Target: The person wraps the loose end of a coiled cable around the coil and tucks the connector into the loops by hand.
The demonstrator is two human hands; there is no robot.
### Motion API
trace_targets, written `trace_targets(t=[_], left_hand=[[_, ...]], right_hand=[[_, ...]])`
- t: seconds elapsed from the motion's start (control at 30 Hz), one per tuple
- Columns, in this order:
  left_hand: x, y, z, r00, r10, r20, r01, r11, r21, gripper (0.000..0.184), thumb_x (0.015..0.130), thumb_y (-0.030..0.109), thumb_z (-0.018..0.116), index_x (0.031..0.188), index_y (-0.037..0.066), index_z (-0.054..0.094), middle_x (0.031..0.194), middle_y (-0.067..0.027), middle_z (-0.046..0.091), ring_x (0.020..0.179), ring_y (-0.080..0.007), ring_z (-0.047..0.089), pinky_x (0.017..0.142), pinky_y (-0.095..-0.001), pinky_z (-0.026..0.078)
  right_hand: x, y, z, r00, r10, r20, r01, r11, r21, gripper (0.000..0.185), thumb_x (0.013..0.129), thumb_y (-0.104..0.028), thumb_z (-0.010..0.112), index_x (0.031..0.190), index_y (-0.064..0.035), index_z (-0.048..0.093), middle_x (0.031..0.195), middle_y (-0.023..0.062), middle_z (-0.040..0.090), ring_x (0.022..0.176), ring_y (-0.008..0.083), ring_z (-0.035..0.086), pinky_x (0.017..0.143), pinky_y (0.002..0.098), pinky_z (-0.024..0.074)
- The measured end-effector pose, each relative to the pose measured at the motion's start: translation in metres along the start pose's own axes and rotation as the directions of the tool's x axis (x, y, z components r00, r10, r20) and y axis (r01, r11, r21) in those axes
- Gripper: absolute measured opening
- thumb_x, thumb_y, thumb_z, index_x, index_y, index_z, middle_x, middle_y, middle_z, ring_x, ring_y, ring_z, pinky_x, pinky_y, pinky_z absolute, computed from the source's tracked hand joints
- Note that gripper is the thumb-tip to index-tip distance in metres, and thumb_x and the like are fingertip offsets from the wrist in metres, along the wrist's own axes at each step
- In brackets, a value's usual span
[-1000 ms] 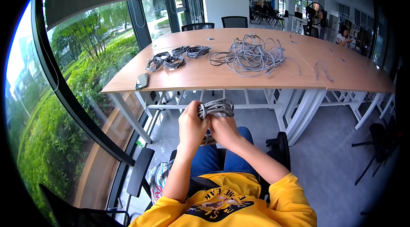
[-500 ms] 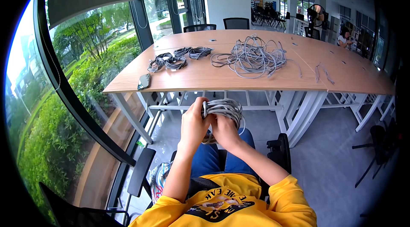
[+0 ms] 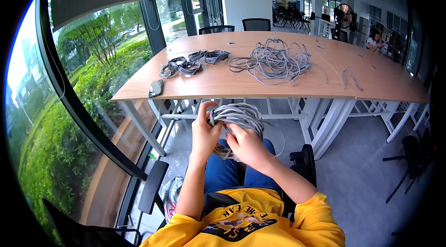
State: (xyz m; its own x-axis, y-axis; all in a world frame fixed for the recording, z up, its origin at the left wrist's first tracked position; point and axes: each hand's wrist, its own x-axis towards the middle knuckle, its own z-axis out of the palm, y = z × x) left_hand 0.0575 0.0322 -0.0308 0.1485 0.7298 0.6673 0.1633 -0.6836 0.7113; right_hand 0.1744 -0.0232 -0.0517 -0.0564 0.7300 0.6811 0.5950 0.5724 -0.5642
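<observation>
A thick coil of grey cable (image 3: pixel 244 116) hangs over my lap, just short of the table's front edge. My left hand (image 3: pixel 204 128) grips the coil's left side, with the index finger bent up above the loops. Against the lower right of the coil, my right hand (image 3: pixel 246 142) has its thumb pressed on the strands and its fingers partly hidden in the loops. A thin loop of cable bows out to the right, beside my right wrist. More strands of the coil show beneath the hands.
On the wooden table (image 3: pixel 195 90) lie several bundled dark cables (image 3: pixel 188 66), a loose grey cable tangle (image 3: pixel 278 63), a phone (image 3: pixel 156 88) and short cable pieces (image 3: pixel 351 79). Chair armrests (image 3: pixel 154 186) flank me. A window stands left; a person (image 3: pixel 373 42) is far right.
Both hands have shifted slightly left. The coil looks more spread and the left index finger is lifted. The thin cable loop at the right reaches out further.
</observation>
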Motion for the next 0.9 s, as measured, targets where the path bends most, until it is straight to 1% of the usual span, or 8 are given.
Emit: trace_targets(t=[0.27,0.37,0.47,0.6,0.67,0.73,0.8,0.9], left_hand=[[0.001,-0.01,-0.002,0.992,-0.119,0.043,0.119,0.993,-0.007,0.025,0.065,0.004,0.063,0.089,-0.001,0.056,0.068,-0.0097,0.06,0.059,-0.0084,0.052,0.055,-0.0235,0.043],[0.001,-0.014,-0.004,0.973,-0.209,0.102,0.217,0.973,-0.08,0.027,0.064,0.005,0.065,0.087,-0.002,0.055,0.068,-0.0054,0.059,0.059,-0.0073,0.051,0.053,-0.022,0.042],[0.002,-0.009,-0.009,0.882,-0.399,0.251,0.446,0.879,-0.17,0.027,0.066,0.005,0.065,0.09,0.0,0.054,0.065,0.0002,0.053,0.052,-0.0039,0.045,0.046,-0.0183,0.034],[0.002,0.002,-0.017,0.836,-0.342,0.429,0.52,0.746,-0.417,0.03,0.073,0.005,0.061,0.1,0.0,0.05,0.061,0.0021,0.047,0.047,-0.0048,0.04,0.043,-0.0186,0.03],[-0.001,0.001,-0.021,0.824,-0.263,0.502,0.546,0.605,-0.579,0.027,0.08,0.013,0.054,0.104,0.001,0.049,0.063,0.0005,0.046,0.051,-0.0058,0.042,0.046,-0.019,0.032],[-0.002,0.001,-0.019,0.825,-0.288,0.487,0.549,0.613,-0.568,0.029,0.082,0.021,0.043,0.105,0.003,0.046,0.066,-0.0023,0.045,0.051,-0.0091,0.042,0.046,-0.0202,0.031],[-0.003,0.009,-0.016,0.847,-0.328,0.419,0.514,0.71,-0.482,0.021,0.084,0.02,0.044,0.098,0.004,0.048,0.067,-0.0002,0.044,0.053,-0.0071,0.04,0.047,-0.0204,0.032],[-0.006,0.016,-0.009,0.889,-0.281,0.362,0.435,0.767,-0.472,0.015,0.084,0.014,0.041,0.093,0.004,0.048,0.066,-0.0001,0.043,0.052,-0.0067,0.039,0.047,-0.0199,0.032]], right_hand=[[-0.002,-0.025,-0.019,0.999,0.023,0.027,-0.013,0.953,-0.302,0.008,0.079,-0.002,0.054,0.085,0.0006,0.05,0.062,0.0147,0.058,0.05,0.0221,0.057,0.05,0.0292,0.0446],[0.001,-0.013,-0.033,0.947,0.182,0.263,-0.261,0.916,0.305,0.007,0.08,-0.003,0.056,0.085,-0.0006,0.052,0.061,-0.0008,0.053,0.052,0.0008,0.043,0.046,0.0178,0.0353],[0.014,-0.013,-0.054,0.835,0.325,0.445,-0.537,0.659,0.527,0.011,0.082,-0.005,0.052,0.089,0.0005,0.058,0.061,0.0002,0.055,0.043,0.0031,0.043,0.039,0.0164,0.0324],[0.018,-0.006,-0.059,0.856,0.245,0.456,-0.512,0.534,0.673,0.016,0.081,-0.006,0.05,0.089,0.0041,0.059,0.06,0.0048,0.056,0.043,0.0095,0.052,0.039,0.0198,0.0396],[0.016,-0.001,-0.064,0.848,0.215,0.485,-0.519,0.527,0.673,0.021,0.082,-0.008,0.048,0.094,0.0058,0.057,0.071,0.0115,0.061,0.055,0.0148,0.06,0.049,0.0215,0.0454],[0.017,-0.006,-0.067,0.847,0.115,0.519,-0.531,0.197,0.824,0.028,0.083,-0.009,0.045,0.104,0.0065,0.053,0.087,0.0171,0.063,0.072,0.0189,0.063,0.063,0.0243,0.0476],[0.012,-0.002,-0.066,0.87,0.018,0.494,-0.482,0.244,0.841,0.035,0.083,-0.009,0.04,0.113,0.0064,0.048,0.097,0.0214,0.06,0.085,0.0239,0.062,0.072,0.0301,0.0464],[0.004,-0.021,-0.056,0.95,0.098,0.297,-0.275,0.714,0.645,0.026,0.088,-0.009,0.045,0.11,0.0025,0.052,0.091,0.0156,0.062,0.078,0.0194,0.063,0.065,0.0254,0.0461]])
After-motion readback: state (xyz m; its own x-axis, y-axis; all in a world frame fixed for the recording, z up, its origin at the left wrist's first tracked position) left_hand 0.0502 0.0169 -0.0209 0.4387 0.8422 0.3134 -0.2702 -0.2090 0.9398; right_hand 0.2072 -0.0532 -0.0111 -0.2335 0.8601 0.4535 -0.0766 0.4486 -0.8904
